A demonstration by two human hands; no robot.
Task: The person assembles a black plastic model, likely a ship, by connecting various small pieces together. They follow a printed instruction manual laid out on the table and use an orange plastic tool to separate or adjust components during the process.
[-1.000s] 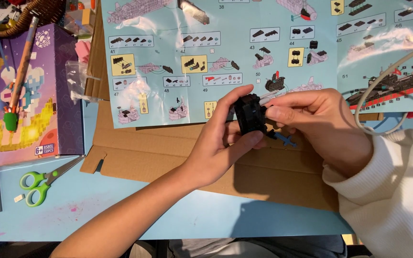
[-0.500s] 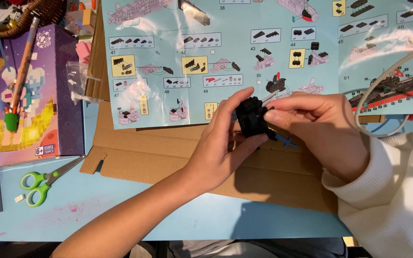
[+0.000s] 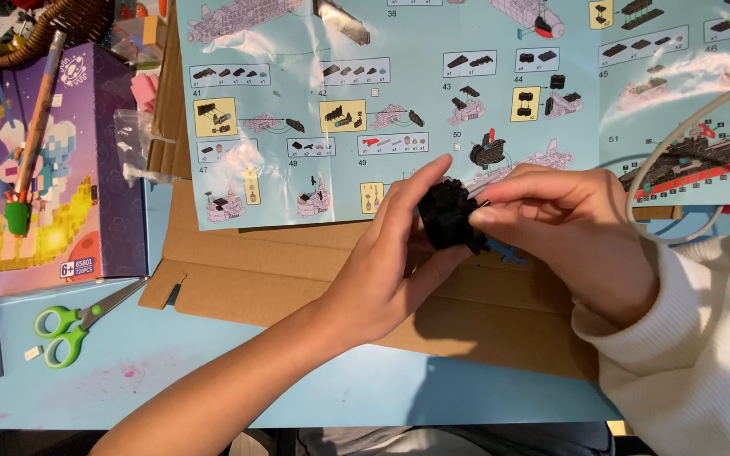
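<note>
Little has shifted since the earlier frames: both hands remain over the cardboard sheet [image 3: 314, 279]. Left hand [image 3: 390, 270] clamps fingers around the small black brick assembly [image 3: 448, 215], steadying it; right hand [image 3: 572, 232] pinches its edge. Assembly appears compact, knobbly, dark, held just below the instruction sheet [image 3: 399, 101], above the bench [image 3: 171, 380].
</note>
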